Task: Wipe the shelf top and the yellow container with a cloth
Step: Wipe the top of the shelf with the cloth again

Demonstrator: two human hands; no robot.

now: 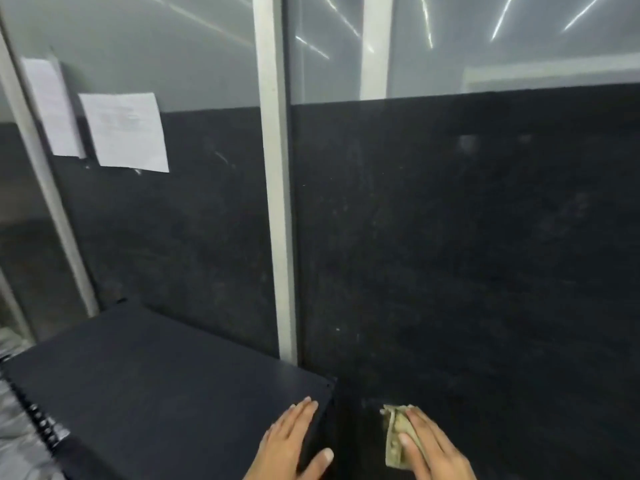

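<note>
your left hand [291, 441] rests flat on the shelf top [156, 393], at its right edge near the front. the fingers [304, 408] are extended and slightly spread, palm down. the thumb [320, 459] hangs over the right edge of the shelf top. this hand grips nothing.

your right hand [433, 448] is to the right of the shelf top, off its surface, over a dark area where no surface detail shows. the hand lies on top of the cloth [394, 438], fingers straight and pressed onto it. the cloth is pale greenish-yellow and bunched; its left portion sticks out from under the fingers. you cannot tell whether the thumb of this hand wraps under the cloth.

the shelf top is a flat dark panel. its far right corner ends just beside the white frame post [277, 202]. a row of small holes runs down its left edge.

behind the shelf stands a dark wall panel [450, 237], with glass [519, 39] above it showing streaks of reflected light. two sheets of paper [126, 131] are stuck on the wall at upper left, one partly behind a frame bar.
</note>
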